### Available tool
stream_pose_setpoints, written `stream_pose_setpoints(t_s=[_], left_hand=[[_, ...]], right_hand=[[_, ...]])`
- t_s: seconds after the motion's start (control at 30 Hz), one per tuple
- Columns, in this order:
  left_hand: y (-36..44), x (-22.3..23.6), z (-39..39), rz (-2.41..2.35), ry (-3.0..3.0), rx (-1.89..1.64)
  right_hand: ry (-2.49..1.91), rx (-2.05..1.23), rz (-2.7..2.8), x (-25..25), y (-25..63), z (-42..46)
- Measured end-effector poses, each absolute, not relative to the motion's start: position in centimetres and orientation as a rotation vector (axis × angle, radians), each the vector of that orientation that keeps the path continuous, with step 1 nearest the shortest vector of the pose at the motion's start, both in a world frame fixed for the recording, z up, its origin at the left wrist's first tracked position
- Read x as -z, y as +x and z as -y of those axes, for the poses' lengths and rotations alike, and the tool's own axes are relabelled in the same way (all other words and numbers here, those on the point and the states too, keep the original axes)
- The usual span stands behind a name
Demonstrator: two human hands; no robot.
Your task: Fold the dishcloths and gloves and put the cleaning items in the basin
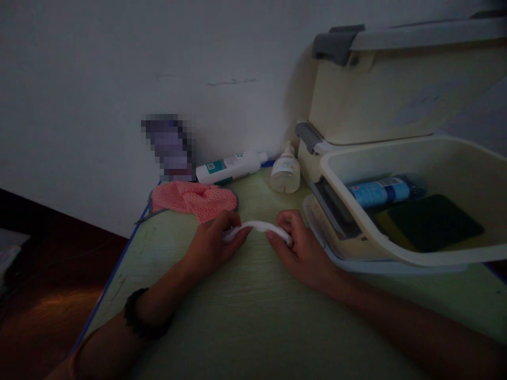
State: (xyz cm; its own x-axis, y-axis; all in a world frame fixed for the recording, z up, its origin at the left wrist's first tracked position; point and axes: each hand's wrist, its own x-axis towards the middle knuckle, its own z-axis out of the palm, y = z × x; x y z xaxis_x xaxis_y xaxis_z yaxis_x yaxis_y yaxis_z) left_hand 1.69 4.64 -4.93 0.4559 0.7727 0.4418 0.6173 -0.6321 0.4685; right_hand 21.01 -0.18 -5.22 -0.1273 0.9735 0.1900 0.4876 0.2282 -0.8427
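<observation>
A soft-looking white strip [259, 226] is bent into an arch between my two hands, above the table. My left hand [216, 240], with a dark band at the wrist, pinches its left end between thumb and fingers. At the other end, my right hand [299, 248] grips it the same way. What the strip is exactly, I cannot make out. Just beyond my left hand lies a crumpled pink cloth [190, 198] with a dark edge.
On the right, a cream bin [348, 190] with its lid [380, 95] raised holds a blue bottle [380, 191] and a dark green scouring sponge [435, 221]. Along the wall are a white bottle [233, 168] on its side, a clear pump bottle [285, 171] and a blurred-out object [170, 148].
</observation>
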Motion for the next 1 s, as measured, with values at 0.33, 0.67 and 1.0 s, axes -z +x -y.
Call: stream_pose_setpoints(t_s=[0.33,0.67,1.0], left_hand=[[1.72,5.1,-4.86,-1.231,2.411,-0.958],[1.83,4.64,-5.06,-1.162,2.331,-0.92],[1.32,4.87,-5.09,-0.936,2.353,-0.778]], right_hand=[[-1.189,-1.019,1.761,4.78,21.46,0.36],[-1.005,-0.989,1.74,5.1,20.88,0.87],[-0.962,-0.595,1.894,4.8,21.01,0.64]])
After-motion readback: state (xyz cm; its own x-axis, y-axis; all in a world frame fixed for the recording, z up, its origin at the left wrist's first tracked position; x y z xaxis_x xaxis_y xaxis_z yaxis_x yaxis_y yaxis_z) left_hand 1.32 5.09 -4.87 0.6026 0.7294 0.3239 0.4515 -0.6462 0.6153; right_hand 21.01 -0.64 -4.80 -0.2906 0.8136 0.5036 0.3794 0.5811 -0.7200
